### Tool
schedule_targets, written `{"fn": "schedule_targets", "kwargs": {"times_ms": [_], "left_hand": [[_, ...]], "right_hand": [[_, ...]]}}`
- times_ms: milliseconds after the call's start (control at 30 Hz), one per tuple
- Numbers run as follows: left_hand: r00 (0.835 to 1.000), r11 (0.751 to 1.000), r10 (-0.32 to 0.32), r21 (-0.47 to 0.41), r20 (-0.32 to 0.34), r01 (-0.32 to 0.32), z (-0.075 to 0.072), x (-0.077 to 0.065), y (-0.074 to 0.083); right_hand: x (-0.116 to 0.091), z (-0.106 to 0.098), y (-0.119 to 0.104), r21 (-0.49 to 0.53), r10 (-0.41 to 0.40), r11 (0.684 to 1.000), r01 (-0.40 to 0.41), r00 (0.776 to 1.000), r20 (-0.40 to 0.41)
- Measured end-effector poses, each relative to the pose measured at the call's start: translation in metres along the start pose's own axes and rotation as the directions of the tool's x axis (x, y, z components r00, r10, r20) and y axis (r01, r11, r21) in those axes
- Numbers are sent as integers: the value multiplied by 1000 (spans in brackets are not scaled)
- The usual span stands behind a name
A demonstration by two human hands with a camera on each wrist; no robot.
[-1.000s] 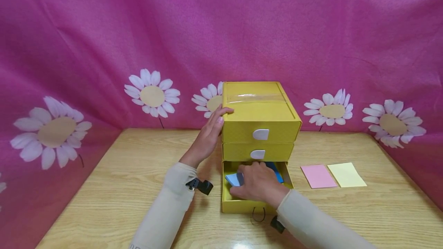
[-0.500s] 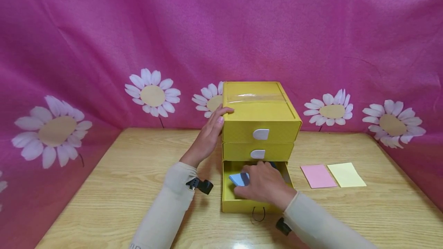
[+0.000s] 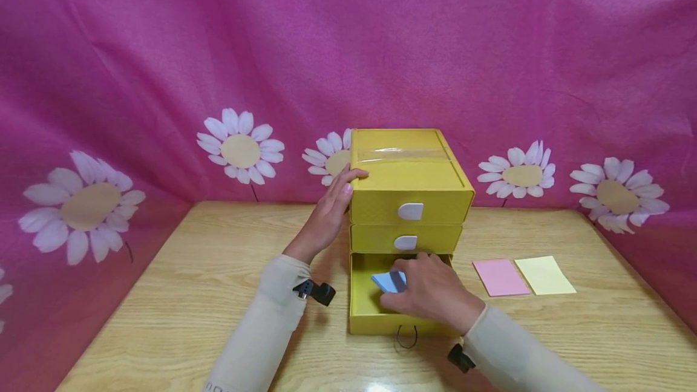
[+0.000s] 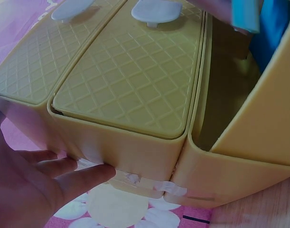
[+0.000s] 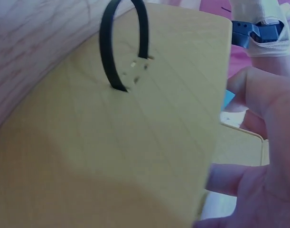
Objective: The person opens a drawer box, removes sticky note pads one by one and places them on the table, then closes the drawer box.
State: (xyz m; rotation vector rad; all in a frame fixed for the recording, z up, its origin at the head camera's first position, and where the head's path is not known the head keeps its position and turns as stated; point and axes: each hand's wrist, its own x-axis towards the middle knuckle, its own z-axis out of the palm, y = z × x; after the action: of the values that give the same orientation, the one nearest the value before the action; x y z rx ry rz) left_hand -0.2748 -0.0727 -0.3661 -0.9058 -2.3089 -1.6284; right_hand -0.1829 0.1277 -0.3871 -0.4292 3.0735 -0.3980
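Right hand [image 3: 435,289] pinches light-blue paper [image 3: 389,282], shifted rightward across the drawer [image 3: 376,324], hence unreleased; left hand [image 3: 323,219], fingers spread, touches yellow cabinet [image 3: 411,175].

Light-blue paper pad [image 3: 385,282]: right end is hidden by the bare right hand [image 3: 432,289].
Open yellow plastic drawer [image 3: 376,324]: near right corner lies behind that hand's wrist [image 3: 467,314].
Pale wooden worktop [image 3: 163,295]: near edge is cut off.
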Motion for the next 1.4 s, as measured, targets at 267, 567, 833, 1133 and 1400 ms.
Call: {"fn": "schedule_targets", "kwargs": {"times_ms": [267,567,833,1133,1400], "left_hand": [[1000,1000,12,-11,0,-12,0,0,3],[1000,998,-2,-55,9,3,1,0,3],[998,996,-34,-85,50,38,-4,-9,37],[999,998,-24,-58,41,26,-2,-4,17],[1000,997,-2,-74,25,4,1,-1,2]], "right_hand": [[-6,-11,5,-24,-11,1000,11,1000,-22],[-19,-24,10,-55,-12,998,9,999,-51],[-32,-31,16,-73,-8,997,0,994,-107],[-43,-35,29,-54,15,998,-22,992,-128],[-48,-37,40,-51,46,997,-53,991,-123]]}}
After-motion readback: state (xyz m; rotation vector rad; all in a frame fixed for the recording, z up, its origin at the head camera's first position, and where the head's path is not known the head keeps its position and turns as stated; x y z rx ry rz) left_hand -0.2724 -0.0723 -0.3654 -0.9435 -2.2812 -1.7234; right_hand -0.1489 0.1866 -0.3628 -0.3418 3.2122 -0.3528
